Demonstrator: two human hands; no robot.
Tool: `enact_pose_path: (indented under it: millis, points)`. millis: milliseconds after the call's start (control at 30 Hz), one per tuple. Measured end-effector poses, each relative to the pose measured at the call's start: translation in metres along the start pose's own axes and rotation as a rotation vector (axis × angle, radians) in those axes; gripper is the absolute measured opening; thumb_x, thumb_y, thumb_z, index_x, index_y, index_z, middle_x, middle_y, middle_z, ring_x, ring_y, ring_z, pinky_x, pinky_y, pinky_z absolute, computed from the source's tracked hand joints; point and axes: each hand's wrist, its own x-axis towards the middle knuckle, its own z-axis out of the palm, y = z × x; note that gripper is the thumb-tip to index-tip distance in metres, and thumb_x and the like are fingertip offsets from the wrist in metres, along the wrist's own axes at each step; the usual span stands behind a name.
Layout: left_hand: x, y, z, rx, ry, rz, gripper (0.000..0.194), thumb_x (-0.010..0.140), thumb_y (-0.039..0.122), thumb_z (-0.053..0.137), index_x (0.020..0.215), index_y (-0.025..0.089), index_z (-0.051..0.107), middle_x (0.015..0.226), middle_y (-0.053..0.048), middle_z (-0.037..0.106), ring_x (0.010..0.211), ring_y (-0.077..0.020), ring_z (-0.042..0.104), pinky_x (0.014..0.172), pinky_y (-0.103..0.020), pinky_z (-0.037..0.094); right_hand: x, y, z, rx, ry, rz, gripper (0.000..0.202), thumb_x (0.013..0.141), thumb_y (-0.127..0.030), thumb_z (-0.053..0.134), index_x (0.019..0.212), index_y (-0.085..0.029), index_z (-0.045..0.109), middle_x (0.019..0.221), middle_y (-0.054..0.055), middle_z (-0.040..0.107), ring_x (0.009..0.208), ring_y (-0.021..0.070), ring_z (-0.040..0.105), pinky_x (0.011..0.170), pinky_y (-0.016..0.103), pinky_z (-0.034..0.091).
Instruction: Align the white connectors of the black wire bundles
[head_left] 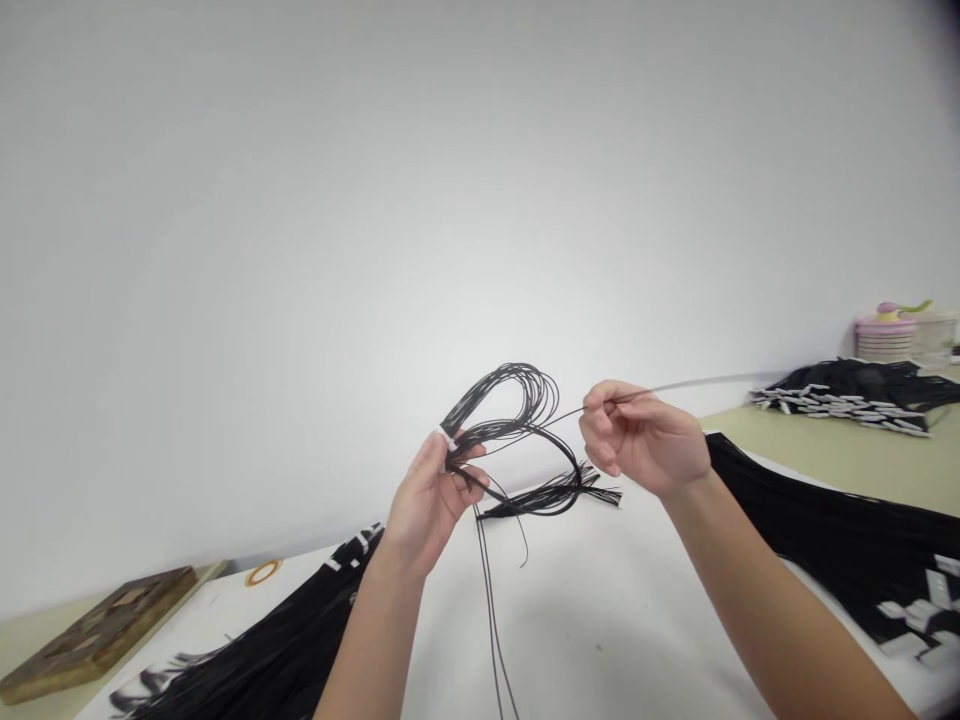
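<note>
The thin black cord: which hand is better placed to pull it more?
Probably the right hand: it already pinches the thin black cord, while the left hand grips the looped bundle.

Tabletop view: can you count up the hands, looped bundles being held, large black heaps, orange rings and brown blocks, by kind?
Hands: 2 (left hand, right hand)
Held looped bundle: 1
Large black heaps: 3 (left heap, near right heap, far right heap)
Orange ring: 1
Brown block: 1
Total: 8
</note>
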Motion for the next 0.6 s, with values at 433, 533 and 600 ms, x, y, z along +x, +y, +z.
enact_pose_path:
  millis: [433,533,600]
  points:
    - [0.007,-0.003,-0.006,0.166,0.049,-0.148,0.020,0.085,0.036,0.054,0.084,0.019,0.043,0.088,-0.011,0.068,0.062,-0.0145,0.063,0.059,-0.026,0.048,0.013,0.013,0.007,-0.101,0.440,-0.382,0.016,0.083,-0.039,0.063,0.086,-0.025,0.070,0.076,-0.001,0.055,0.072,0.0092,0.056,0.075,0.027,0.051]
    - [0.006,-0.004,-0.005,0.194,0.008,-0.172,0.022,0.086,0.039,0.052,0.086,0.018,0.046,0.077,-0.007,0.065,0.058,-0.0134,0.061,0.059,-0.026,0.047,0.012,0.012,0.008,-0.088,0.475,-0.312,0.015,0.078,-0.032,0.068,0.092,-0.025,0.070,0.063,-0.004,0.048,0.053,0.0059,0.044,0.049,0.019,0.042]
    - [0.005,-0.005,-0.005,0.208,-0.025,-0.175,0.024,0.085,0.042,0.052,0.086,0.018,0.049,0.069,-0.002,0.060,0.056,-0.0124,0.058,0.057,-0.025,0.046,0.010,0.012,0.010,-0.176,0.459,-0.271,0.012,0.075,-0.029,0.070,0.087,-0.025,0.071,0.058,-0.004,0.047,0.047,0.0058,0.035,0.040,0.019,0.030]
